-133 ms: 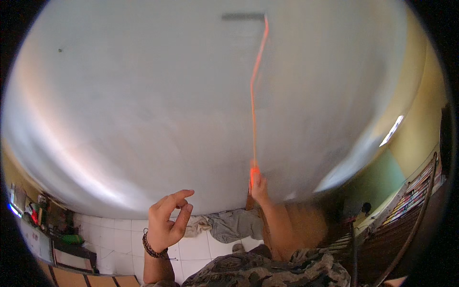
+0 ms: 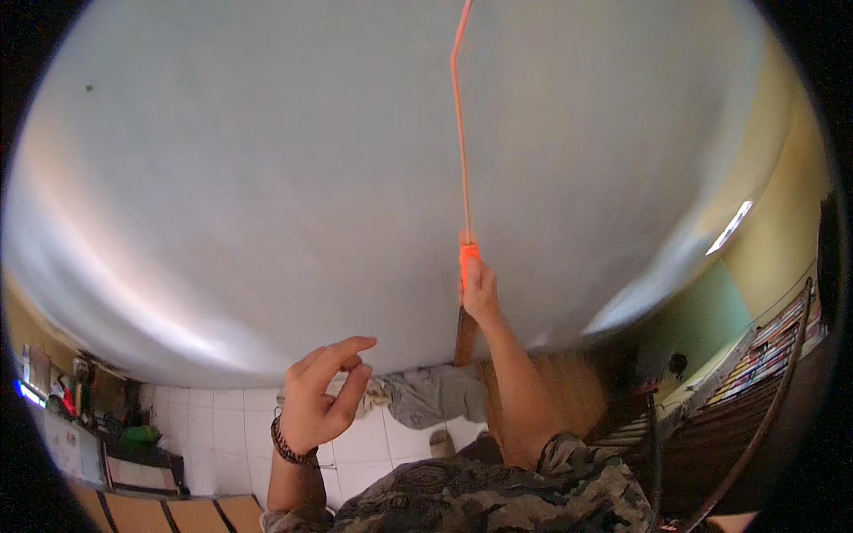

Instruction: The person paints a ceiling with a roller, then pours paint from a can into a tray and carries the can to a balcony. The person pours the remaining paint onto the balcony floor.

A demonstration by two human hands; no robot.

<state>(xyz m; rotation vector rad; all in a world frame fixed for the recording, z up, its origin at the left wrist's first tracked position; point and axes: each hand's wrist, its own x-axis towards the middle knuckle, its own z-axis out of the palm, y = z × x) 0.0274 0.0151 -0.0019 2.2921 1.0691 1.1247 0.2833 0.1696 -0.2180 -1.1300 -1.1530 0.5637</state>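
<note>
My right hand [image 2: 481,293] is raised and gripped around the orange handle of a long-handled paint roller [image 2: 463,160]. Its thin orange rod runs straight up along the grey wall [image 2: 267,178] and bends near the top edge of the view; the roller head is out of frame. A brown wooden extension [image 2: 466,336] continues below my fist. My left hand [image 2: 322,400] hovers lower and to the left, empty, fingers loosely curled and apart, with a dark beaded bracelet at the wrist.
A crumpled grey cloth [image 2: 435,395] lies on the white tiled floor [image 2: 222,435] at the foot of the wall. Cluttered items and a green object [image 2: 138,435] sit at the lower left. A dark metal stair railing [image 2: 773,391] curves at the right.
The roller has travelled upward on the wall; its grey head, visible near the top before, is now out of view. My left hand has hardly moved.
</note>
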